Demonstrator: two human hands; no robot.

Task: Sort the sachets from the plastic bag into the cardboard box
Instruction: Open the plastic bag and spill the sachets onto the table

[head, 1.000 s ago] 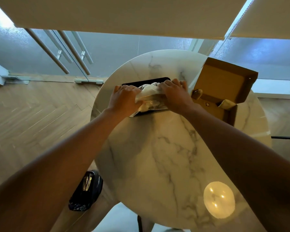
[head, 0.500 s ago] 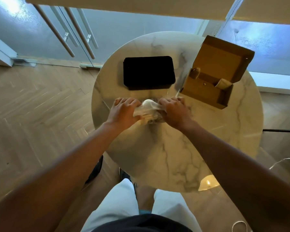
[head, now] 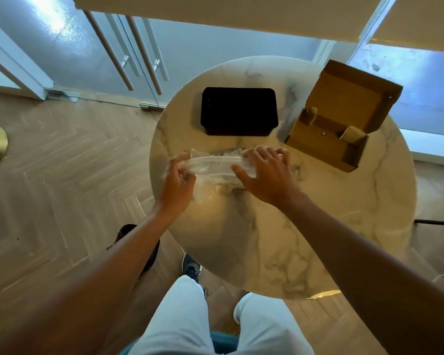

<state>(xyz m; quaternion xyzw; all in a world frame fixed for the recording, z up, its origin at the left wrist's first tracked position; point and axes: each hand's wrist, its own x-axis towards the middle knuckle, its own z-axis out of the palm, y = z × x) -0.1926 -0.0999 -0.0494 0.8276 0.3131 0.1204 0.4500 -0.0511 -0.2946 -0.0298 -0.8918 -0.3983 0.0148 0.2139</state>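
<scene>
We see a round marble table (head: 280, 239) from above, and both our hands are at the clear plastic bag (head: 215, 166) that lies on it, in front of us. Our left hand (head: 177, 184) has its fingers curled and pinches the left end of the bag. Our right hand (head: 267, 175) lies over the right end with the fingers spread and fairly straight; the thumb points to the left along the bag. Whether this hand really grips the plastic, we cannot tell. The bag is stretched between the two hands. Something pale shows inside it, but it is too blurred for us to name. The cardboard box (head: 341, 116) stands open at the far right of the table, apart from the bag, with its lid raised. A black tray (head: 239, 111) sits just behind the bag.
</scene>
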